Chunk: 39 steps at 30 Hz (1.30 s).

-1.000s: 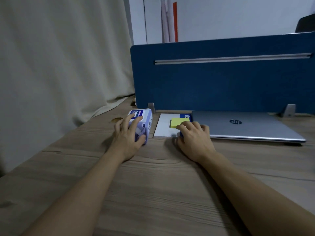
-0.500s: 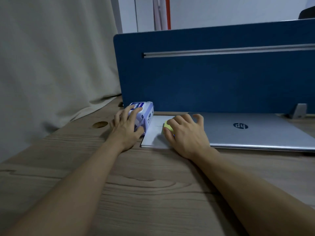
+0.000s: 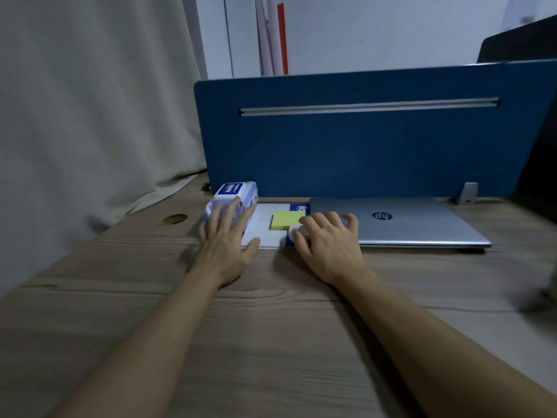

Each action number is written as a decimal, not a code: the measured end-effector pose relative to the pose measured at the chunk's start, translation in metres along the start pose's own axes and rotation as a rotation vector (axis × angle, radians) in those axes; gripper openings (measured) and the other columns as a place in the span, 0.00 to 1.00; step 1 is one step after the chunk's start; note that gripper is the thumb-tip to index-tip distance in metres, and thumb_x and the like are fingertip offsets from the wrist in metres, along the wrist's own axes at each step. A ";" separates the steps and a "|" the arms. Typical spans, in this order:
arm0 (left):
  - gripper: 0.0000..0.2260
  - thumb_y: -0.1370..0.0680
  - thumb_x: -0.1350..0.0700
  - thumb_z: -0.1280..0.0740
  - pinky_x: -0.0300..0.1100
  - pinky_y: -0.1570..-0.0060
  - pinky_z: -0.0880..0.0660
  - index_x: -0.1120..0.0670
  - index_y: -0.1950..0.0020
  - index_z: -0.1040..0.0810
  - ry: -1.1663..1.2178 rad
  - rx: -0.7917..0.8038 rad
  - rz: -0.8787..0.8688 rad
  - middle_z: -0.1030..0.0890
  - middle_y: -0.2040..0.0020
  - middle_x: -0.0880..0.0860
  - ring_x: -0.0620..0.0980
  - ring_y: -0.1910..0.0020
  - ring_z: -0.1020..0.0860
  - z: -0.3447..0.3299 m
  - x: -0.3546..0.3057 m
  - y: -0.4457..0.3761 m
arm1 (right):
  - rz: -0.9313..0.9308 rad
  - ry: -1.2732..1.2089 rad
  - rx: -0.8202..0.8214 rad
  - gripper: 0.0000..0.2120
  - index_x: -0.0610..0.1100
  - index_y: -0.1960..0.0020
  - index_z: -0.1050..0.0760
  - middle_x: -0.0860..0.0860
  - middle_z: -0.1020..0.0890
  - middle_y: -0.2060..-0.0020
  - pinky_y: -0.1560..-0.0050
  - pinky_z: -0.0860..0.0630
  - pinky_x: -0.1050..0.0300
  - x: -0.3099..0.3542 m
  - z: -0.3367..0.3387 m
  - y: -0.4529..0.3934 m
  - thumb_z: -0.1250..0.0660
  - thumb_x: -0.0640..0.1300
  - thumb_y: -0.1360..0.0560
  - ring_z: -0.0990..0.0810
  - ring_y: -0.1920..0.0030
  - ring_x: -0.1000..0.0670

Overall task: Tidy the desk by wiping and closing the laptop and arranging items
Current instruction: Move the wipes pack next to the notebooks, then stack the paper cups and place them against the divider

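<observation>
The left hand [image 3: 224, 236] lay with straight fingers on the white-and-blue wet-wipes pack [image 3: 233, 198], its long axis toward the blue divider [image 3: 346, 146], while the right hand [image 3: 327, 236], fingers curled, gripped a small white object [image 3: 294, 228] beside the closed silver laptop [image 3: 401, 221].

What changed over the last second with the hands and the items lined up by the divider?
The right hand shifted off the yellow sticky notes, which now show fully, and curls on a small white object at the notebook's near edge. The left hand stayed resting on the wipes pack. The laptop stayed closed.
</observation>
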<state>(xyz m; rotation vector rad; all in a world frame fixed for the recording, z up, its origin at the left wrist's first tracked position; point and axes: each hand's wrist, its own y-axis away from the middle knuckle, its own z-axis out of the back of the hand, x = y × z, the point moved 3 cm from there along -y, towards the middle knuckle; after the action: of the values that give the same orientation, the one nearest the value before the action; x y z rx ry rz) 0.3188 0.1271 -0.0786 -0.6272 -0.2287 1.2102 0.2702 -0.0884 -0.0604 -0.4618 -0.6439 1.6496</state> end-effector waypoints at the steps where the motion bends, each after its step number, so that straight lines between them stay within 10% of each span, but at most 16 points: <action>1: 0.31 0.26 0.37 0.45 0.60 0.29 0.47 0.39 0.22 0.44 0.001 0.015 -0.016 0.47 0.19 0.48 0.54 0.22 0.51 0.003 -0.011 0.009 | -0.007 -0.002 0.020 0.20 0.49 0.46 0.24 0.52 0.19 0.48 0.38 0.39 0.40 -0.003 0.006 0.008 0.49 0.58 0.22 0.25 0.44 0.47; 25: 0.31 0.25 0.38 0.45 0.55 0.27 0.47 0.40 0.22 0.45 0.196 0.191 -0.231 0.44 0.20 0.47 0.51 0.23 0.48 0.063 -0.237 0.158 | -0.275 0.209 0.084 0.18 0.52 0.39 0.30 0.51 0.24 0.40 0.45 0.32 0.44 -0.146 0.191 0.226 0.42 0.60 0.25 0.27 0.40 0.46; 39: 0.31 0.24 0.38 0.43 0.56 0.27 0.45 0.41 0.22 0.48 0.316 0.296 -0.363 0.44 0.20 0.47 0.50 0.22 0.49 0.016 -0.367 0.131 | -0.921 -0.031 -0.113 0.31 0.36 0.39 0.38 0.38 0.31 0.41 0.42 0.31 0.44 -0.265 0.224 0.276 0.31 0.57 0.29 0.31 0.41 0.36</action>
<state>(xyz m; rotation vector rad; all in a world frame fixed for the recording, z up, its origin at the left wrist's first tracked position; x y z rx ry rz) 0.0761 -0.1778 -0.0809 -0.4829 0.1009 0.7623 -0.0329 -0.4113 -0.0810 -0.1629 -0.8143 0.7503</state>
